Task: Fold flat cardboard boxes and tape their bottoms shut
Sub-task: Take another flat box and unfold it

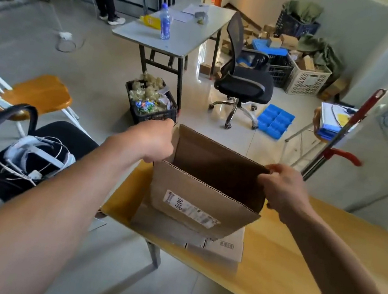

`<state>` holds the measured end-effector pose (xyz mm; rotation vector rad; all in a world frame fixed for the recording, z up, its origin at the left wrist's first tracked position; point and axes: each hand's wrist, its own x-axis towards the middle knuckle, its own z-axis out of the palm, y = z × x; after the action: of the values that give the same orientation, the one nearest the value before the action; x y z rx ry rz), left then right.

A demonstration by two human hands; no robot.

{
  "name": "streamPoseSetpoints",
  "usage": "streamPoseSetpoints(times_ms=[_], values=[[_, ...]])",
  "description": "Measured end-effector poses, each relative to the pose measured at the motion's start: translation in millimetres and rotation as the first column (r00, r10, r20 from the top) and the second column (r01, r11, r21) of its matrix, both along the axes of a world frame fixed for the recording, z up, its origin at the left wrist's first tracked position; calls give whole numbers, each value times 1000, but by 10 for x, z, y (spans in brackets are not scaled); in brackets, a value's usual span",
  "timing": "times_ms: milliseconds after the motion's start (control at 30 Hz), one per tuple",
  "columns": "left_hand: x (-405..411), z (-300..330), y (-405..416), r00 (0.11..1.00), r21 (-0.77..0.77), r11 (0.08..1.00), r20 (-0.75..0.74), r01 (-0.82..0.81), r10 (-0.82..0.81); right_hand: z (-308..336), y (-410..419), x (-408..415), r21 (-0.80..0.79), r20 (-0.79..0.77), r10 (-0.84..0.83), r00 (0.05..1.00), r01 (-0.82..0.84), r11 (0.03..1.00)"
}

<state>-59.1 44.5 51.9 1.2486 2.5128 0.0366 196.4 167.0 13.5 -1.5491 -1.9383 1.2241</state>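
A brown cardboard box point(206, 189) stands opened into a tube above the wooden table point(298, 252), its open end facing me and a white label on its near panel. My left hand point(155, 140) grips the box's left edge near the top corner. My right hand point(283, 186) pinches the right edge, fingers curled over the rim. Under the box lies a stack of flat cardboard boxes point(222, 248) at the table's left end.
A black chair point(42, 148) with white cables stands to my left, an orange chair point(41, 92) behind it. Ahead are a black crate point(150, 112) of packets, a grey table point(188, 31) with a bottle, an office chair point(244, 78) and a red-handled mop point(348, 125) at the right.
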Motion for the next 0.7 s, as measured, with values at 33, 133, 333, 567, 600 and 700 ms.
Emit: streamPoseSetpoints(times_ms=[33,133,333,567,600,700], values=[[14,7,-24,999,-49,998,-25,28,-29,58,44,-57,25,-22,-23,999,23,999],[62,-128,-110,978,-91,994,202,64,-44,69,49,-176,65,29,26,999,-28,998],[174,-369,-125,978,88,995,203,37,-54,-123,28,-188,110,61,42,997,-49,993],[346,-301,-123,985,337,930,36,147,-169,-95,64,-140,-30,-136,-34,990,31,999],[328,-283,-129,982,353,926,75,135,-171,-89,66,-135,-66,-164,-46,985,35,997],[336,-288,-181,874,352,935,438,47,-209,-63,71,-141,-141,-200,-48,979,19,990]])
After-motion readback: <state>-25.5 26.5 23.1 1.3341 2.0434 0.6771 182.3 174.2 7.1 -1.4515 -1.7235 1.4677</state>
